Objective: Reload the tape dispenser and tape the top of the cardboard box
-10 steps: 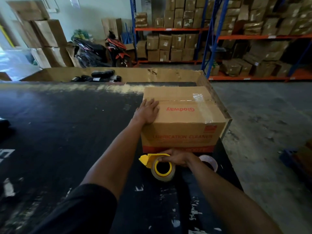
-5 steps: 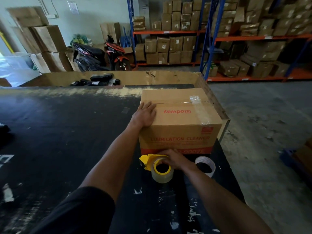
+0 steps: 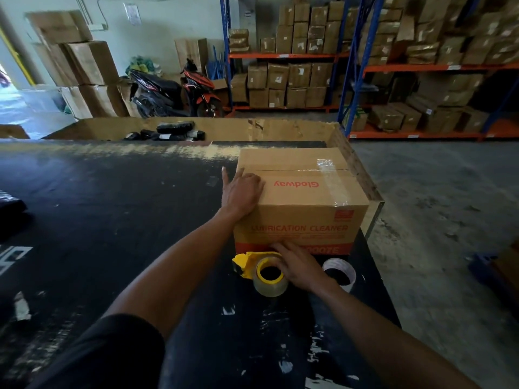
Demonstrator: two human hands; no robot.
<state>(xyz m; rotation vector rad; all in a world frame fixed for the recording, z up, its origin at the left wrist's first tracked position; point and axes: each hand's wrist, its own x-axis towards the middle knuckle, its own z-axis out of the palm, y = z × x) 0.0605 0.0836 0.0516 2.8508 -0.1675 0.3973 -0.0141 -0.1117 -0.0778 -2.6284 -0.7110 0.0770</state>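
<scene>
Warehouse shelving stacked with cartons fills the background, and a scuffed black table (image 3: pixel 112 220) takes up the near ground. At the fingers of the right hand (image 3: pixel 302 266), a loose curl is seen over the top of the tape dispenser (image 3: pixel 259 269); whether the dispenser is actually gripped or only touched cannot be told, since the fingertips are hidden against the box front. The fingers of the left hand (image 3: pixel 243 192) are laid mostly flat and spread on the near left corner of the cardboard box (image 3: pixel 302 203), with the forefinger raised off the edge; nothing is held by it.

Moving outward, the dispenser is found lying on the table just in front of the box, its yellow body to the left and a roll of clear tape (image 3: pixel 271 280) already seated on its yellow hub. A second ring, white and apparently a spent core (image 3: pixel 339 273), lies just beside it on the right. The box stands at the far right edge of the table, flaps closed.

Reloading is judged to be done or nearly so. One strip of clear tape is already seen across the right part of the box top, over the flap seam. The seam itself, running left to right, appears bare along most of its length, so the main taping is judged to be left.
</scene>
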